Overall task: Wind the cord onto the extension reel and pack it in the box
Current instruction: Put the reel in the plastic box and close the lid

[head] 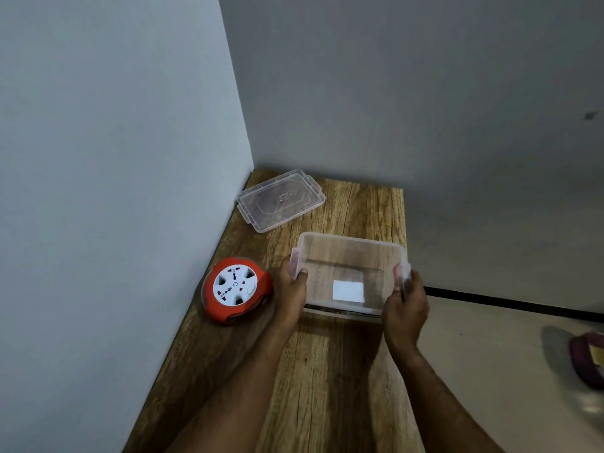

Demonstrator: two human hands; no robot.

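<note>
A clear plastic box [351, 246] stands open and empty on the wooden table [327, 371]; a white label shows through its bottom. My left hand [292, 289] grips the box's left side clip and my right hand [407, 305] grips its right side clip. The round red extension reel [236, 289] with a white socket face lies flat on the table, just left of my left hand, close to the wall. No loose cord is visible outside the reel. The box's clear lid [281, 199] lies separately at the table's far left corner.
A grey wall runs along the table's left edge and another behind it. The table's right edge drops to a pale floor with a black strip. A purple object [588, 358] lies on the floor at far right.
</note>
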